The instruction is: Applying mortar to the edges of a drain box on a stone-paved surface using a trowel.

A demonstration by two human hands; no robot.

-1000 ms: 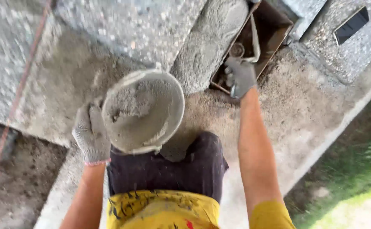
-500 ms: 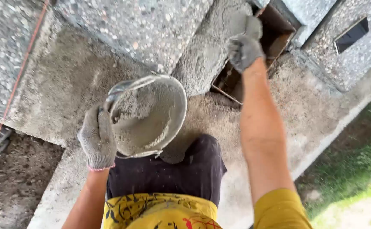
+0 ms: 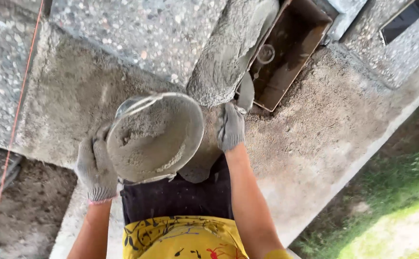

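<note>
My left hand (image 3: pixel 96 169), in a grey knit glove, grips the rim of a round mortar pan (image 3: pixel 155 136) from the left. The pan holds a shallow layer of wet grey mortar and is tilted toward me. My right hand (image 3: pixel 231 127), also gloved, is closed around the handle of a trowel (image 3: pixel 245 93) just right of the pan. The trowel blade points up against the foot of a rough column of fresh mortar (image 3: pixel 228 52) on the pebbled wall.
A rusty brown rectangular recess (image 3: pixel 293 48) with a wire loop (image 3: pixel 266 53) sits right of the mortar column. A red string (image 3: pixel 18 105) runs down the left. Rough concrete ledge (image 3: pixel 315 144) below; grass (image 3: pixel 401 196) lower right. My dark-trousered knee (image 3: pixel 180 201) is under the pan.
My right hand dropped from the brown recess down to beside the pan. The pan and left hand stayed close to where they were, and the view moved closer.
</note>
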